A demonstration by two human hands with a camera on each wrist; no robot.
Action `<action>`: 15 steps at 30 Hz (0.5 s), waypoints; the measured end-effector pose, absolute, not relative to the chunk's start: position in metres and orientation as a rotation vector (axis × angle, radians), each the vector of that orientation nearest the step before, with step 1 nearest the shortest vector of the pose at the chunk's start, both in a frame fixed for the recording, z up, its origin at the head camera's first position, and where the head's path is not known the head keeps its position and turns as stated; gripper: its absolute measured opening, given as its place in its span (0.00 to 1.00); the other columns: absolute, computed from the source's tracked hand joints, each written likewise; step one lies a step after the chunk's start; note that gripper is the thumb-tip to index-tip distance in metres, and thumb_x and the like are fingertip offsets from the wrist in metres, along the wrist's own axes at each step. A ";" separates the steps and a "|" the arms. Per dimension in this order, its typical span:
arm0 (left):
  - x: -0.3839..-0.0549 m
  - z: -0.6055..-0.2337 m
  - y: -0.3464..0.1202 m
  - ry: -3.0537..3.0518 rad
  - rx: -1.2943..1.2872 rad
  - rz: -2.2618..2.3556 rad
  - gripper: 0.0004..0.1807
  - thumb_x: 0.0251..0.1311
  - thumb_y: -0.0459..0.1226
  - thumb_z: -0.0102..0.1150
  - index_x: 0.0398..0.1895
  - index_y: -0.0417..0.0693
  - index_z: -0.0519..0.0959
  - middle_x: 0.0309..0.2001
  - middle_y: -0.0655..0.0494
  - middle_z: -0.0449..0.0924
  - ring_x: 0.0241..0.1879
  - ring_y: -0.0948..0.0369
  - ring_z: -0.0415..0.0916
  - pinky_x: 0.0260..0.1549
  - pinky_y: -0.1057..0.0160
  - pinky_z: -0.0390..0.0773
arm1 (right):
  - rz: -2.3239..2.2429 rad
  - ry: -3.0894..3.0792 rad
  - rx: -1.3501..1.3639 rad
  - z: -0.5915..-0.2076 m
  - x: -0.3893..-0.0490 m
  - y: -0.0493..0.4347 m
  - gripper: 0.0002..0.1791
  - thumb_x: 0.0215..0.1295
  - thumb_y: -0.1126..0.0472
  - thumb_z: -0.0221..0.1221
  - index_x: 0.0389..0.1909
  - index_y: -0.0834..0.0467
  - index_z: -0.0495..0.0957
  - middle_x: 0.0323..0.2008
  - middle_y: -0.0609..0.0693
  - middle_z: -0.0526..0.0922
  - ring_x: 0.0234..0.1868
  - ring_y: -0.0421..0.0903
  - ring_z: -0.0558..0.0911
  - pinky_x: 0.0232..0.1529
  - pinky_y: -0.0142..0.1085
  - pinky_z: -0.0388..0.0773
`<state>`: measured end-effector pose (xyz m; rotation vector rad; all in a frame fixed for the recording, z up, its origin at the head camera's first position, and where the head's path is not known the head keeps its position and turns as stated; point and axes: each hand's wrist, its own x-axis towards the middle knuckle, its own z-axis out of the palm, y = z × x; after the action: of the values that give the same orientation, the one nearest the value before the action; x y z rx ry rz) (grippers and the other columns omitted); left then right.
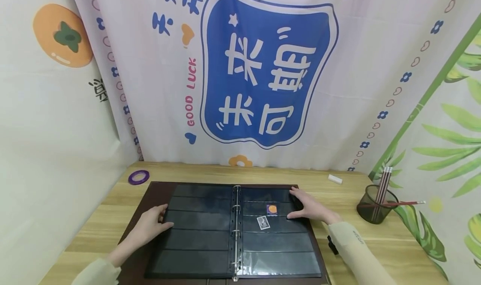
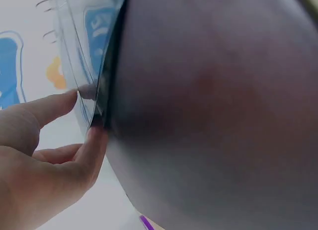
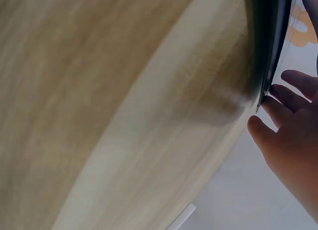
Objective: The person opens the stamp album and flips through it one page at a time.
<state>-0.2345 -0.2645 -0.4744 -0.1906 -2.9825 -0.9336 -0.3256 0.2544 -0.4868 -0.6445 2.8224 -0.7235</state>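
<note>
A stamp album (image 1: 199, 218) with black strip-pocket pages lies spread on the table, its ring binding down the middle. My left hand (image 1: 150, 223) rests at the left page's outer edge; in the left wrist view the thumb (image 2: 64, 103) touches the clear page and a finger meets the page edge. Across the album, my right hand (image 1: 310, 205) lies over the right page's outer edge with fingers spread. Two stamps are on the right page: an orange-and-purple one (image 1: 272, 209) and a tilted black-and-white one (image 1: 263, 222). Whether they sit inside pockets I cannot tell.
A purple tape roll (image 1: 138, 177) lies at the back left. At the back right is a white eraser-like block (image 1: 335, 179). A black mesh cup (image 1: 370, 209) with several pencils stands to the right. Beside my right sleeve lies a small black object (image 1: 332, 245).
</note>
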 end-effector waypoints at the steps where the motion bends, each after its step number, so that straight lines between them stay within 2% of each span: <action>1: -0.235 -0.476 -0.264 -2.983 -0.213 -0.900 0.38 0.54 0.36 0.71 0.63 0.20 0.67 0.49 0.32 0.79 0.40 0.51 0.81 0.34 0.56 0.82 | -0.706 2.828 -0.649 -0.487 -0.326 0.254 0.56 0.54 0.39 0.70 0.74 0.67 0.58 0.76 0.67 0.54 0.76 0.69 0.54 0.72 0.64 0.56; 4: -0.233 -0.480 -0.261 -2.981 -0.260 -0.808 0.38 0.53 0.38 0.72 0.61 0.20 0.69 0.49 0.31 0.77 0.40 0.50 0.78 0.35 0.54 0.80 | -0.675 2.843 -0.653 -0.487 -0.326 0.254 0.57 0.53 0.38 0.70 0.74 0.67 0.57 0.77 0.67 0.54 0.77 0.68 0.54 0.72 0.64 0.56; 7: -0.230 -0.485 -0.258 -2.952 -0.316 -0.699 0.37 0.53 0.40 0.73 0.60 0.22 0.72 0.51 0.31 0.76 0.44 0.44 0.77 0.42 0.47 0.80 | -0.664 2.848 -0.651 -0.488 -0.327 0.253 0.59 0.53 0.37 0.70 0.75 0.67 0.55 0.77 0.67 0.52 0.77 0.68 0.53 0.73 0.63 0.55; 11: -0.226 -0.491 -0.256 -2.908 -0.409 -0.624 0.38 0.54 0.44 0.72 0.62 0.26 0.72 0.59 0.27 0.72 0.57 0.32 0.72 0.53 0.36 0.74 | -0.667 2.834 -0.628 -0.490 -0.328 0.254 0.61 0.52 0.36 0.69 0.77 0.65 0.52 0.78 0.64 0.51 0.78 0.67 0.51 0.74 0.63 0.54; 15: -0.222 -0.498 -0.256 -2.909 -0.515 -0.567 0.41 0.60 0.51 0.65 0.67 0.29 0.69 0.69 0.27 0.65 0.68 0.30 0.61 0.59 0.33 0.70 | -0.685 2.815 -0.621 -0.493 -0.329 0.256 0.60 0.53 0.36 0.69 0.77 0.65 0.52 0.78 0.64 0.50 0.78 0.67 0.51 0.74 0.63 0.54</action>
<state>-0.2224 -0.2557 -0.4976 -0.5153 -2.9091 -0.5671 -0.3288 0.2556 -0.4932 -0.6206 2.8155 -0.6850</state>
